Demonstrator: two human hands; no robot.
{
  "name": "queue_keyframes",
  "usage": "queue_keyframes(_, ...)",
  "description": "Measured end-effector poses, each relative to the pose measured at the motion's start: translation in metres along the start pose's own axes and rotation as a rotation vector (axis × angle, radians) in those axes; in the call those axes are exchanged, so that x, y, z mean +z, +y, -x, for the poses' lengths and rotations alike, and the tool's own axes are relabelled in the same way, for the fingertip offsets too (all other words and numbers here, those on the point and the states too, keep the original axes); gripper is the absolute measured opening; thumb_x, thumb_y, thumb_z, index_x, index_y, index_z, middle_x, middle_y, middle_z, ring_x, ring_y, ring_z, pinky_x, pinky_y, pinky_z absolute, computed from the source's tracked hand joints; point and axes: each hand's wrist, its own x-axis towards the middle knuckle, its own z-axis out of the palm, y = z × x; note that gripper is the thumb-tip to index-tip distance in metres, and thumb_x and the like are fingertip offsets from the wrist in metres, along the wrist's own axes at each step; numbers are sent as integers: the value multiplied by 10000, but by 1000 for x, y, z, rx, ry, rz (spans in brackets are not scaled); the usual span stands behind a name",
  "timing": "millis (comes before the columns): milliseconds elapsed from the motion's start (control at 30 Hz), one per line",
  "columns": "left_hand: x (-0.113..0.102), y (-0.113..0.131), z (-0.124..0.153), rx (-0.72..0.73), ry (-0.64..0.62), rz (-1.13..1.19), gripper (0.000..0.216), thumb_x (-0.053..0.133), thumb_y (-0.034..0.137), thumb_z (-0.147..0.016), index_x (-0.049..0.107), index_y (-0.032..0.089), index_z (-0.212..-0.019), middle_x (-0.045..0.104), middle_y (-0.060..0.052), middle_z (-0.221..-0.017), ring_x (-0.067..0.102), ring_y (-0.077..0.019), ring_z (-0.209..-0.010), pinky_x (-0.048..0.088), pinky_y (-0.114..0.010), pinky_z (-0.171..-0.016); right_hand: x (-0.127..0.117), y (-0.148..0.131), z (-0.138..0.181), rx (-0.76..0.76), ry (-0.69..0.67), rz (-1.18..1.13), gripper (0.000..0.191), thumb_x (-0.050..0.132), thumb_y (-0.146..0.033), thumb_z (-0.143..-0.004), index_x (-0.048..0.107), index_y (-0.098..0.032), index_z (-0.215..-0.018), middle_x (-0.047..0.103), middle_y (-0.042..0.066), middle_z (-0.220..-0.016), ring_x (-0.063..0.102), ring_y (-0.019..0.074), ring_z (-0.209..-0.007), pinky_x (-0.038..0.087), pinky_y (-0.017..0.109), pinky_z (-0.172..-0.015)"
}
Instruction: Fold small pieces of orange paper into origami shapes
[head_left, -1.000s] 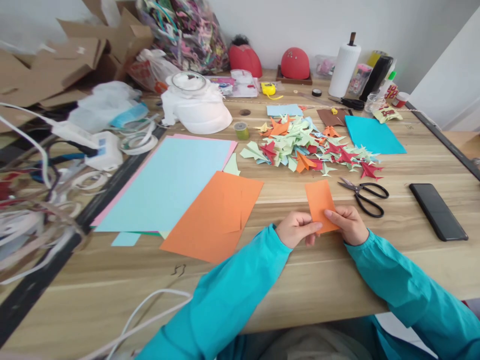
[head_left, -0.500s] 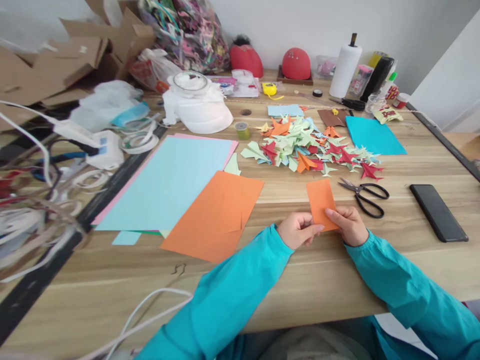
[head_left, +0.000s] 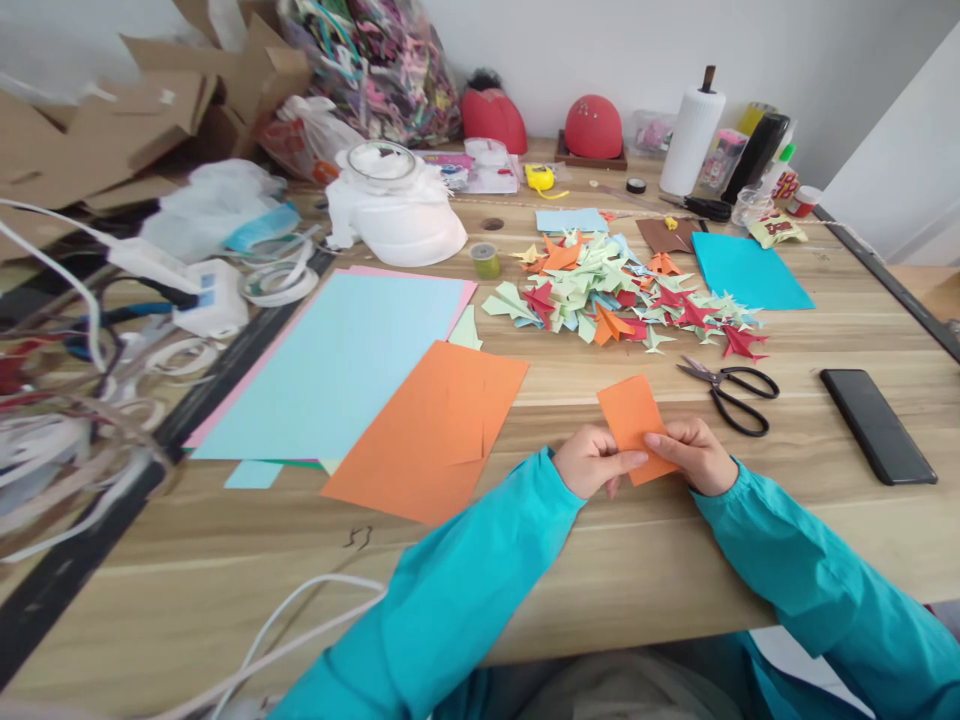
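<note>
A small orange paper rectangle (head_left: 630,412) is held just above the wooden table (head_left: 675,560), tilted with its far end to the left. My left hand (head_left: 595,462) pinches its near left corner. My right hand (head_left: 694,455) pinches its near right edge. Both arms wear teal sleeves. A larger orange sheet (head_left: 431,428) lies to the left of my hands, overlapping a light blue sheet (head_left: 337,360) stacked on pink paper.
Black scissors (head_left: 727,388) and a dark phone (head_left: 876,424) lie right of my hands. A heap of folded paper shapes (head_left: 622,295) sits behind, beside a teal sheet (head_left: 750,270). A white cap (head_left: 397,215), paper towel roll (head_left: 690,135), cardboard and cables crowd the back and left.
The small orange paper has turned, its far end swinging left, and sits a little lower and closer. Both hands keep their pinch near the same spot.
</note>
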Motion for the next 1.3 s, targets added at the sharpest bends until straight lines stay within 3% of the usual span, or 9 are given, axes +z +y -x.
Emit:
queue_keyframes(100, 0, 2, 0, 4, -14, 25, 476, 612, 585, -581, 519, 133, -465, 439, 29, -326, 406, -64, -300, 324, -205, -362, -1, 1, 0, 20, -9, 6, 244, 616, -349, -737, 677, -127, -656, 654, 35, -604, 574, 119, -529, 435, 225, -515)
queue_keyframes(400, -6, 4, 0, -61, 93, 139, 445, 645, 523, -572, 499, 131, -422, 450, 13, -310, 418, -72, -287, 297, -202, -340, -5, -5, 0, 93, 1, -29, 313, 675, -379, -657, 611, -107, -515, 515, -11, -454, 379, 49, -405, 257, 203, -406)
queue_keyframes(600, -4, 2, -1, -46, 122, 81, 440, 674, 534, -538, 563, 108, -523, 484, 16, -354, 417, -57, -305, 290, -186, -333, -7, -1, -1, 109, -33, 28, 393, 673, -401, -649, 519, -108, -438, 405, -43, -395, 289, 30, -386, 158, 206, -398)
queue_keyframes(967, -3, 6, -1, -82, 128, 171, 484, 640, 589, -537, 572, 112, -582, 486, 16, -349, 417, -63, -296, 293, -185, -335, -7, -1, -2, 147, -16, -19, 314, 691, -388, -629, 615, -106, -514, 532, -6, -453, 392, 51, -398, 261, 198, -391)
queue_keyframes(1300, -4, 2, -1, -31, 129, 154, 542, 512, 632, -650, 518, 118, -477, 493, -14, -355, 422, -64, -298, 284, -195, -334, -7, -2, -2, 135, -22, -4, 334, 681, -400, -636, 605, -101, -508, 508, -10, -433, 364, 40, -373, 231, 188, -365)
